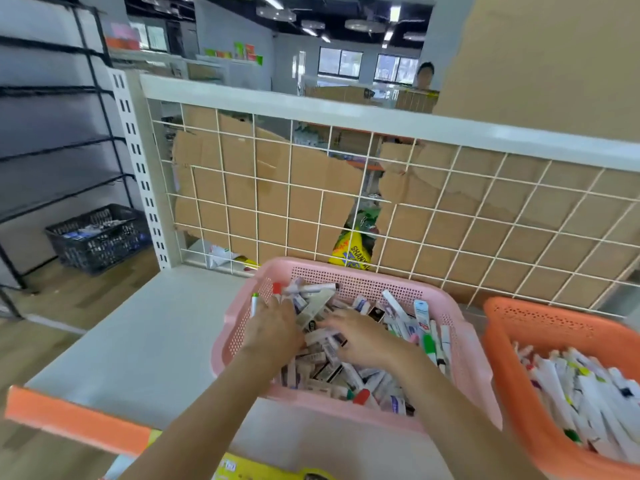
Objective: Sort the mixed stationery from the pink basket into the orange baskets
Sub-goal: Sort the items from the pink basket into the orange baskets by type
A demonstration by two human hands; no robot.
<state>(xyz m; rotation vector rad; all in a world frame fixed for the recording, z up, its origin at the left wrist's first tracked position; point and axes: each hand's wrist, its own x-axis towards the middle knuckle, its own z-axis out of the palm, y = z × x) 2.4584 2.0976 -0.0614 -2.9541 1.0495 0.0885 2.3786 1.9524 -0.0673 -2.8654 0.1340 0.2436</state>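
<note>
Though blurred, perhaps "SHANY" (350, 251) behind basket (346, 276)

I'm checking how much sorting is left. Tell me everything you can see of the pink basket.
The pink basket is a rectangular tub that looks like plastic, with perforated walls and a smooth rolled rim. It sits upright on the white shelf, in front of a wire grid, with an orange basket close beside it. It is heaped with mixed stationery, mostly markers and small boxes. The left hand and the right hand both reach into the pile.
</note>
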